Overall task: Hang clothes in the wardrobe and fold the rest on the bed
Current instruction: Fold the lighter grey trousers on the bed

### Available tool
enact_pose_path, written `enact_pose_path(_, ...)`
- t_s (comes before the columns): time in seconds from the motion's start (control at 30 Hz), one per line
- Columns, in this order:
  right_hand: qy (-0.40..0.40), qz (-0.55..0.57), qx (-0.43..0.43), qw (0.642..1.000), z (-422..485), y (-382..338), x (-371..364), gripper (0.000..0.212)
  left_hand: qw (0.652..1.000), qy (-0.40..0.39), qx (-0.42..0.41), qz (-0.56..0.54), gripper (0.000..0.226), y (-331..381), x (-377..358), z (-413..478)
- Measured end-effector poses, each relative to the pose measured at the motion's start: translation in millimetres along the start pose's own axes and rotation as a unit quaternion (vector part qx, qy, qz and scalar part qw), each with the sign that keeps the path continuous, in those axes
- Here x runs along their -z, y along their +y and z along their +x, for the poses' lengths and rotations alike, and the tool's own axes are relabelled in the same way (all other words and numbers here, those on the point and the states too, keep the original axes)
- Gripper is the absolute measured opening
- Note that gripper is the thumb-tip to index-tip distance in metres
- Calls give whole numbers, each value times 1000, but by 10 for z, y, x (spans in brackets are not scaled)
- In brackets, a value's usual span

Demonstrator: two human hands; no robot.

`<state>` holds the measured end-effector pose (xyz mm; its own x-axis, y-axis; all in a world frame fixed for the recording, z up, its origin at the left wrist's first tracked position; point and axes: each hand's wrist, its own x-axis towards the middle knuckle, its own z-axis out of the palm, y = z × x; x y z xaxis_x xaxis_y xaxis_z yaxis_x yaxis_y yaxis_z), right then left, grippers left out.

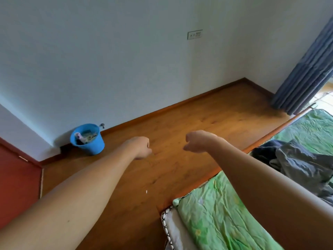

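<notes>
Both my arms stretch forward over the wooden floor. My left hand (141, 147) hangs with loosely curled fingers and holds nothing. My right hand (197, 141) is likewise limp at the wrist, fingers curled downward, empty. A dark blue-grey garment (295, 159) lies crumpled on the bed (216, 222), which has a green patterned sheet, at the right. My right forearm passes over the bed's near corner. No wardrobe is in view.
A blue bucket (88, 139) with rubbish stands against the white wall at the left. A red-brown door (16, 181) is at the far left. Blue curtains (306, 73) hang at the right. Bare wooden floor (198, 114) lies ahead.
</notes>
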<state>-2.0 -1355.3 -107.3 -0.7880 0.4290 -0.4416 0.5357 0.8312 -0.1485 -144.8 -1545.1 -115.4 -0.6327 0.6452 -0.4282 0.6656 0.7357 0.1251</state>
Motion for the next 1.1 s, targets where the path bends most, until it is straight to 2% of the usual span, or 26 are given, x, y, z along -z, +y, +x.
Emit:
enact_pose_path(0.33, -14, 42, -103, 994, 1163, 243, 408, 45, 995, -19, -80, 51, 22, -203, 609, 1778)
enact_pose_path(0.57, -30, 108, -243, 964, 2060, 374, 532, 50, 975, -49, -205, 77, 24, -213, 979, 3243)
enact_pose_path(0.63, -46, 124, -264, 956, 2322, 310, 592, 53, 969, -72, -224, 80, 27, -291, 1105, 3539)
enact_pose_path(0.77, -20, 154, -298, 942, 2717, 267, 819, 54, 958, -85, -254, 106, 27, -335, 1433, 4149)
enact_pose_path(0.93, 23, 200, -365, 909, 2662, 619, 877, 48, 940, -89, -307, 121, 24, 210, 1648, 4705)
enact_pose_path(1.1, 54, 279, -459, 842, 2184, 1214, 586, 31, 901, -131, -384, 155, 27, 1291, 1387, 4796)
